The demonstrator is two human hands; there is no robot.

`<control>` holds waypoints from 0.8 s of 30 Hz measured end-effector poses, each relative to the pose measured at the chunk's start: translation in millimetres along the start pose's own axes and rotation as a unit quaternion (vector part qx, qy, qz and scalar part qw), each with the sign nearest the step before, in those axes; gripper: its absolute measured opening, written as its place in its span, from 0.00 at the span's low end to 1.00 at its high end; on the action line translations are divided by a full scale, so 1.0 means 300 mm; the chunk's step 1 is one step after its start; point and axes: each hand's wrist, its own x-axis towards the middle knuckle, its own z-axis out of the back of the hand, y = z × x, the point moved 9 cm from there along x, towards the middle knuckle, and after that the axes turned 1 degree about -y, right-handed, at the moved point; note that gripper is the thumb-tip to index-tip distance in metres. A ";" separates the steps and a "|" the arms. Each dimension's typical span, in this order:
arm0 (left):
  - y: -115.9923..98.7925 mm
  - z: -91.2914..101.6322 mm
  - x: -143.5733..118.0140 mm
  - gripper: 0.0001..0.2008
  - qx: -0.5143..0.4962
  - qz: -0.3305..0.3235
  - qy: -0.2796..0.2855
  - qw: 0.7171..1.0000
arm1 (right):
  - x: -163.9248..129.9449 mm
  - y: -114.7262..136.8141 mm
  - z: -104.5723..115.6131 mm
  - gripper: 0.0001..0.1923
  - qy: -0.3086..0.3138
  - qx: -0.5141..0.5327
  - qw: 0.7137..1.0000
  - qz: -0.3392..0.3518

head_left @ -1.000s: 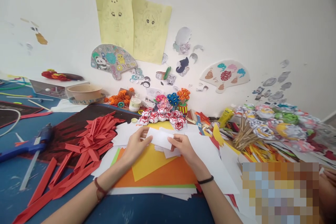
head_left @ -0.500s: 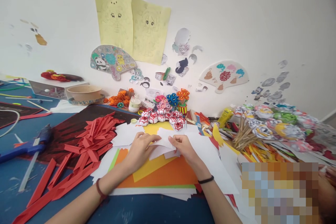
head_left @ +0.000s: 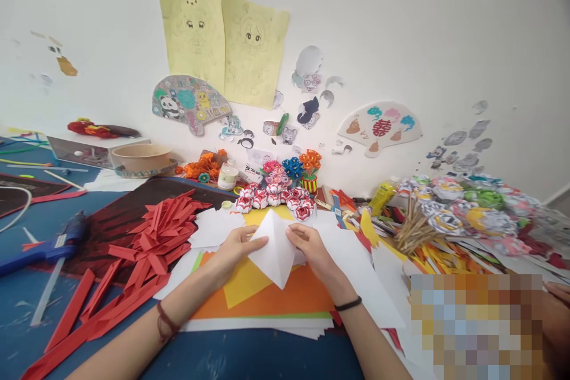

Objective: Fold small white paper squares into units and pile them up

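A white sheet of paper [head_left: 275,252] with a crease down its middle is held up between my two hands, its lower point facing me. My left hand [head_left: 238,249] pinches the left corner, thumb on the near side. On the opposite corner, my right hand [head_left: 314,249] grips with thumb and fingertips. Beneath lie a yellow sheet [head_left: 243,291] and an orange sheet [head_left: 271,303], stacked over green and white ones. Just beyond the held paper stand several red-and-white paper flowers [head_left: 271,195].
Red folded paper strips [head_left: 155,237] heap up on the left, beside a blue glue gun [head_left: 62,246]. A beige bowl [head_left: 142,159] stands at the back. Paper flowers on sticks [head_left: 467,208] pile up at right. Another person's hand [head_left: 559,309] shows at the right edge.
The white paper has been raised and turned, so its creased diamond-shaped face now shows toward me. My left hand has turned with its thumb on the near side. The other person's hand has shifted slightly.
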 end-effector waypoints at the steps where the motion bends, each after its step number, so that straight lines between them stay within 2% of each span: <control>1: -0.001 -0.009 -0.002 0.23 -0.007 0.005 0.010 1.000 | -0.003 -0.002 -0.006 0.18 0.007 0.007 1.000 -0.009; 6: -0.034 0.007 -0.004 0.22 0.010 -0.025 -0.025 0.999 | -0.026 -0.005 -0.050 0.20 0.066 -0.002 0.996 -0.052; 11: 0.000 -0.010 -0.011 0.19 -0.015 0.029 0.014 0.999 | -0.045 0.009 -0.073 0.17 0.090 0.001 0.994 -0.066; 14: -0.001 -0.013 -0.015 0.16 -0.010 0.031 0.026 0.999 | -0.050 0.022 -0.082 0.16 0.102 -0.005 0.993 -0.058; 19: -0.048 0.005 -0.013 0.11 0.096 -0.037 -0.005 0.995 | -0.054 0.026 -0.100 0.16 0.124 -0.033 0.990 -0.053; 24: -0.076 0.010 -0.011 0.10 0.224 -0.091 -0.030 0.970 | -0.053 0.018 -0.120 0.15 0.145 -0.029 0.988 -0.040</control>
